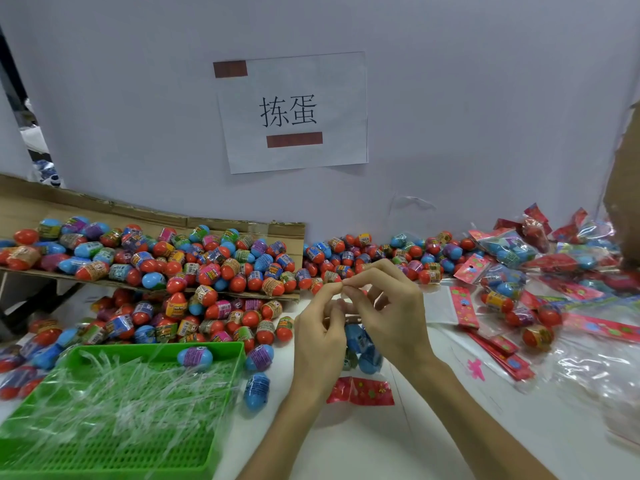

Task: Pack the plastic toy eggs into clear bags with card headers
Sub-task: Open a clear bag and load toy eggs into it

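Observation:
My left hand (320, 336) and my right hand (388, 306) meet at the fingertips above the white table, pinching the top of a clear bag (362, 348) between them. The bag hangs below the hands with blue eggs inside, and its red card header (360, 391) sits at the bottom end. A big heap of red and blue toy eggs (180, 271) lies to the left on cardboard and on the table. More eggs (374, 256) lie along the wall behind my hands.
A green plastic basket (114, 407) full of clear strips stands at the front left, one blue egg (194, 356) on its rim. Packed bags with red headers (540, 258) pile up at the right. Empty bags with red cards (498, 344) lie right of my hands.

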A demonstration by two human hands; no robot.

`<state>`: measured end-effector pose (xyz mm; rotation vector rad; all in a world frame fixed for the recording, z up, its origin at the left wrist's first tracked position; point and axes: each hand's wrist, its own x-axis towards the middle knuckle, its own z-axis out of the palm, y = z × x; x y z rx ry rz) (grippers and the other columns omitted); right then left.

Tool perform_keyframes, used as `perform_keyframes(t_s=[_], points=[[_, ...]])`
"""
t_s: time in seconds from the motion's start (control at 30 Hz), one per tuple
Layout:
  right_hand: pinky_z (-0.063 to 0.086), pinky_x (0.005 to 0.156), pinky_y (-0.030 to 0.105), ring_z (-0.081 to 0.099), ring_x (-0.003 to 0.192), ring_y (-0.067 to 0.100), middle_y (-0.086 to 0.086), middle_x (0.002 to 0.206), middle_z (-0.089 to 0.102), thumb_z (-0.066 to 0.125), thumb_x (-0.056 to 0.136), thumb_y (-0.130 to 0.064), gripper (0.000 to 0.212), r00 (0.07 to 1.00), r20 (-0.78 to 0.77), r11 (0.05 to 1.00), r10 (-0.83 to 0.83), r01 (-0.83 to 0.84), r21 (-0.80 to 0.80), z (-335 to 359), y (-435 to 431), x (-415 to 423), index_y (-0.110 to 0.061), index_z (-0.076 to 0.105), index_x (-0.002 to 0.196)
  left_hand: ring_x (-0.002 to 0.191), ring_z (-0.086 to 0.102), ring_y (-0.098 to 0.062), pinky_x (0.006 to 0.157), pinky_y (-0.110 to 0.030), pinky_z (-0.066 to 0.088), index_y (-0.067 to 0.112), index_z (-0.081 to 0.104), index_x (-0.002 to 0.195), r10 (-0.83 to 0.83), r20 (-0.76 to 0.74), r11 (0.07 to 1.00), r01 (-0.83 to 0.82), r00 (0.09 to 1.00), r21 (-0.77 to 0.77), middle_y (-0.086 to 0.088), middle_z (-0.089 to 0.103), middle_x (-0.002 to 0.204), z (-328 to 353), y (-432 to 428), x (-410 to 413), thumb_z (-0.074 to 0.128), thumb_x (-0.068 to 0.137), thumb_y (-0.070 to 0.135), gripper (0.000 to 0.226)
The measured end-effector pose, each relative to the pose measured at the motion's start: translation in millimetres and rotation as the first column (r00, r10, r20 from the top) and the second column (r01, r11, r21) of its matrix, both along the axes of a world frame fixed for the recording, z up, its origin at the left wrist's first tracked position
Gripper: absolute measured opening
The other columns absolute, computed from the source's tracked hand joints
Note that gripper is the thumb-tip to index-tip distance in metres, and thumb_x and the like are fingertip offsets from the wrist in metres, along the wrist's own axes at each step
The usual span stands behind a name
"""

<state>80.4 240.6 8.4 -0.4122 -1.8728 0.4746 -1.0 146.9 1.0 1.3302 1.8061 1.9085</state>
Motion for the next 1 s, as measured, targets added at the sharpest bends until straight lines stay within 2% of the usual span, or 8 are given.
perform_keyframes(t_s=[0.2,0.47,0.53,0.63,0.73,0.8,0.87,1.0], points=[[0.049,0.057,0.014,0.063,0.075,0.011,-0.011,0.086,0.064,0.077,0.086,-0.002,0.014,0.999,0.005,0.994,0.048,-0.047,-0.099,8,-4,4,-0.015,0.074,0.084,0.096,0.073,-0.004,0.080,-0.032,0.064,0.040,0.068,0.112,0.004,-0.028,1.000,-0.005,1.000,-0.026,0.027,0.070,0.102,-4,2,-2,0.049,0.107,0.009,0.037],[0.057,0.065,0.033,0.063,0.077,0.016,-0.002,0.089,0.064,0.069,0.094,-0.006,0.006,0.990,0.088,0.961,0.107,-0.080,-0.263,15,-2,9,-0.010,0.070,0.090,0.091,0.074,-0.002,0.075,-0.021,0.062,0.044,0.065,0.111,-0.009,-0.059,1.000,0.008,0.998,-0.027,0.027,0.072,0.098,-2,-1,0,0.048,0.106,0.005,0.043],[0.057,0.065,0.032,0.064,0.075,0.015,-0.003,0.086,0.064,0.066,0.096,-0.006,0.010,0.993,0.063,0.951,0.101,-0.078,-0.300,14,-2,7,-0.014,0.067,0.090,0.092,0.075,-0.003,0.077,-0.024,0.063,0.040,0.067,0.113,-0.026,-0.052,0.999,0.025,0.998,-0.032,0.026,0.073,0.101,-2,0,0,0.048,0.107,0.005,0.040],[0.053,0.057,0.021,0.063,0.065,0.013,-0.004,0.079,0.064,0.061,0.099,-0.006,0.020,0.998,-0.018,0.931,0.065,-0.067,-0.358,15,3,11,-0.023,0.061,0.089,0.091,0.076,-0.008,0.077,-0.025,0.062,0.027,0.071,0.112,-0.042,0.016,0.998,0.043,0.999,-0.039,0.016,0.075,0.103,-4,2,-2,0.048,0.106,0.003,0.034],[0.052,0.052,0.023,0.064,0.064,0.015,0.005,0.080,0.067,0.055,0.103,-0.008,0.014,0.992,-0.126,0.903,0.000,-0.054,-0.426,19,12,19,-0.017,0.060,0.093,0.079,0.072,-0.003,0.066,-0.019,0.055,0.020,0.072,0.107,-0.008,0.118,0.999,0.014,0.993,-0.049,0.016,0.075,0.092,-3,3,-6,0.049,0.105,0.001,0.030],[0.055,0.051,0.026,0.069,0.065,0.019,0.006,0.081,0.072,0.049,0.106,-0.010,0.014,0.977,-0.204,0.857,-0.053,-0.061,-0.512,20,18,21,-0.014,0.058,0.096,0.074,0.072,-0.004,0.062,-0.020,0.054,0.019,0.071,0.104,-0.009,0.188,0.998,0.019,0.982,-0.052,0.015,0.076,0.085,-3,3,-9,0.048,0.105,0.000,0.030],[0.057,0.052,0.027,0.074,0.067,0.021,0.005,0.082,0.076,0.045,0.108,-0.014,0.016,0.958,-0.270,0.770,-0.097,-0.100,-0.630,20,24,24,-0.016,0.057,0.099,0.076,0.075,-0.013,0.064,-0.026,0.058,0.021,0.072,0.101,-0.002,0.273,0.997,0.021,0.962,-0.069,0.010,0.078,0.089,-2,3,-11,0.047,0.106,0.000,0.033],[0.062,0.061,0.026,0.077,0.079,0.023,0.010,0.089,0.078,0.043,0.109,-0.018,0.018,0.864,-0.443,0.448,-0.238,-0.307,-0.839,24,36,35,-0.007,0.058,0.111,0.086,0.078,-0.022,0.060,-0.024,0.056,0.019,0.071,0.104,0.040,0.460,0.992,0.020,0.887,-0.126,-0.005,0.079,0.098,-6,4,-17,0.045,0.108,0.004,0.031]])
